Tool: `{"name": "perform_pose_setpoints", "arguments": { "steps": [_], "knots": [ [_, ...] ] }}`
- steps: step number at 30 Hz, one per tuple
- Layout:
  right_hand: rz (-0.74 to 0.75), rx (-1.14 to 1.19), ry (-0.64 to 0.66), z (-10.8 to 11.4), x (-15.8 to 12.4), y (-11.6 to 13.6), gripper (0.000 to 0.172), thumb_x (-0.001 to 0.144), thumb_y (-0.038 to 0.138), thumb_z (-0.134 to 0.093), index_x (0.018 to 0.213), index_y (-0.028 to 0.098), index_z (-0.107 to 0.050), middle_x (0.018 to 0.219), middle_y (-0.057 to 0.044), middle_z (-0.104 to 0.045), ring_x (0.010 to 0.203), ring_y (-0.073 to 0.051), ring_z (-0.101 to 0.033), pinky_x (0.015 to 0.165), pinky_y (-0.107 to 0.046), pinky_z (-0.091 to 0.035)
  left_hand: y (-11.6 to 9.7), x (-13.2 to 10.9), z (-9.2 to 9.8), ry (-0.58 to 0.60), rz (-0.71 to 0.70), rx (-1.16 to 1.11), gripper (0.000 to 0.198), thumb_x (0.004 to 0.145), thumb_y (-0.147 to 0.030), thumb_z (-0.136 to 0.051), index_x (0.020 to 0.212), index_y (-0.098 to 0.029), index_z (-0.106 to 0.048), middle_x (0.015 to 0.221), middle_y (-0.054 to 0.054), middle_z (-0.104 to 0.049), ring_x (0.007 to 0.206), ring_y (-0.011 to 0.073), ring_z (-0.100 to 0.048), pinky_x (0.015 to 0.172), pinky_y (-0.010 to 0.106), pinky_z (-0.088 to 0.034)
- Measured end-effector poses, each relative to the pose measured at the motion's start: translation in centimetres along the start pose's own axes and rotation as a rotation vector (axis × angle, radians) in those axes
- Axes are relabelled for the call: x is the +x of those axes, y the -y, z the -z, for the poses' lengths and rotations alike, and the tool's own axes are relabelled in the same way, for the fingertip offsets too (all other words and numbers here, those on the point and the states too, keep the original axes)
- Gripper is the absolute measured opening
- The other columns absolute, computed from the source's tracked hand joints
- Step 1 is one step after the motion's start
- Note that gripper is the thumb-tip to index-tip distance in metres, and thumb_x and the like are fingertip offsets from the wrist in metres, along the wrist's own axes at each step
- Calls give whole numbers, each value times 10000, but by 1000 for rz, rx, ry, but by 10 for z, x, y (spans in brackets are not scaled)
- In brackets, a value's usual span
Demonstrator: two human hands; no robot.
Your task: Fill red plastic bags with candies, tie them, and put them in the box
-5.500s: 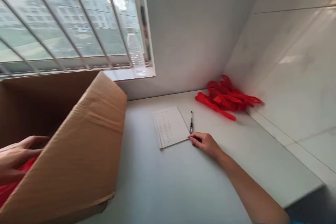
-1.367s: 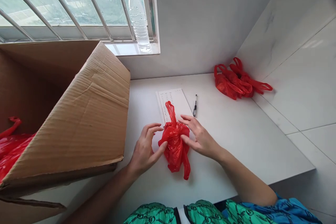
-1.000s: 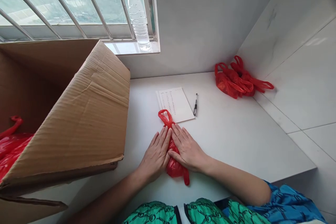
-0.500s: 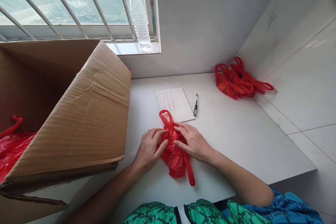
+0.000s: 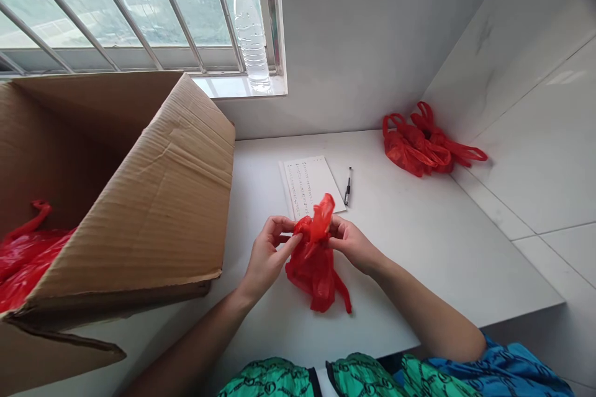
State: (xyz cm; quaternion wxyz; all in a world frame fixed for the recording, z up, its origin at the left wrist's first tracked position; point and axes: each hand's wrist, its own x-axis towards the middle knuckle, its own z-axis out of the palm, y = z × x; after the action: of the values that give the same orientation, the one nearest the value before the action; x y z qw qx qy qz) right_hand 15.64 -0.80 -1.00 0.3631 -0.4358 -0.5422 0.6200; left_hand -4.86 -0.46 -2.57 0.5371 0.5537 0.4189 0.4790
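Note:
Between my two hands is a crumpled red plastic bag (image 5: 319, 282), over the front middle of the white table. My left hand (image 5: 271, 252) pinches the bag's upper left side between thumb and fingers. On the opposite side, my right hand (image 5: 352, 242) has thumb and fingertips closed on the gathered neck. One loop of the bag sticks up above my fingers, and another handle hangs down at the lower right. Just behind the bag lies a notebook (image 5: 311, 183) with rows of writing, partly covered by it. A black pen (image 5: 348, 186) rests beside the notebook.
At the left stands a large open cardboard box (image 5: 172, 198) with red plastic bags (image 5: 35, 263) inside. Several knotted red bags (image 5: 419, 146) lie in the table's back right corner. A clear water bottle (image 5: 251, 37) stands on the sill by the barred window.
My fingers have closed on the red bag from both sides, where before they lay loosely spread over it. Its upper part is now lifted and bunched up.

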Motion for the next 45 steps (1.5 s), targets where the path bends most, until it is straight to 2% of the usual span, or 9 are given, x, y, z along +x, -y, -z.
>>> {"name": "perform_pose_setpoints", "arguments": {
  "steps": [6, 11, 18, 23, 28, 32, 39, 42, 45],
  "knots": [
    [6, 98, 30, 1, -2, 13, 198, 862, 256, -597, 1045, 199, -647, 1059, -58, -717, 1001, -236, -667, 980, -440, -503, -8, -6, 0, -66, -78, 60, 299, 847, -341, -707, 1083, -207, -583, 969, 38, -676, 921, 183, -670, 787, 298, -568],
    [26, -6, -33, 1, -1, 7, 130, 888, 329, -588, 964, 224, -598, 985, -38, -708, 933, -216, -672, 907, -417, -539, -10, -6, 1, -75, -82, 96, 204, 850, -373, -692, 912, -179, -673, 914, 42, -688, 857, 178, -660, 737, 278, -565],
    [177, -368, -309, 12, -1, 4, 308, 884, 492, -613, 1057, 245, -549, 1132, -55, -649, 971, -188, -648, 843, -341, -527, 9, 9, 16, -188, 97, -119, 324, 891, -422, -623, 1105, -192, -543, 997, 46, -673, 879, 166, -666, 704, 281, -583],
    [71, -845, -109, 1, -9, 4, 409, 779, 585, -694, 936, 238, -546, 727, 24, -636, 608, -159, -583, 608, -295, -432, 18, 13, 24, -88, 7, 151, 451, 907, -363, -589, 1322, -229, -473, 1330, 115, -535, 1192, 227, -569, 772, 275, -587],
    [49, -889, 33, 3, -13, 5, 77, 809, 238, -599, 831, 229, -526, 709, 34, -617, 600, -143, -551, 568, -258, -386, 25, 15, 34, -48, -122, 444, 342, 873, -243, -534, 1211, -216, -580, 1262, 90, -498, 924, 162, -599, 563, 194, -523],
    [61, -732, -59, 26, -16, 16, 268, 818, 112, -465, 1017, 253, -576, 988, 2, -685, 788, -159, -635, 661, -279, -485, 27, 16, 39, -91, -154, 645, 400, 781, -119, -522, 1171, -195, -572, 1172, 72, -546, 768, 131, -569, 555, 215, -472],
    [381, -948, -115, 24, -16, 17, 527, 881, 402, -643, 1361, 252, -484, 1364, -109, -545, 1281, -277, -501, 1073, -501, -421, 2, 0, 21, -409, -665, 561, 464, 817, -211, -590, 1238, -258, -399, 1357, 102, -437, 1283, 272, -474, 1068, 498, -428],
    [450, -1084, -55, 7, -13, 1, 750, 874, 522, -627, 1488, 203, -338, 1511, -157, -414, 1406, -306, -372, 1158, -551, -313, -2, -3, 13, -295, -840, 749, 518, 823, -202, -613, 1285, -299, -399, 1384, 85, -467, 1315, 281, -469, 1122, 537, -365],
    [419, -1205, 2, -8, -9, -19, 859, 899, 529, -580, 1552, 137, -183, 1590, -192, -274, 1481, -309, -237, 1193, -566, -243, 6, 2, 9, -36, -776, 1059, 520, 895, -193, -557, 1386, -301, -425, 1435, 71, -506, 1428, 296, -348, 1194, 557, -215]
  ]
}}
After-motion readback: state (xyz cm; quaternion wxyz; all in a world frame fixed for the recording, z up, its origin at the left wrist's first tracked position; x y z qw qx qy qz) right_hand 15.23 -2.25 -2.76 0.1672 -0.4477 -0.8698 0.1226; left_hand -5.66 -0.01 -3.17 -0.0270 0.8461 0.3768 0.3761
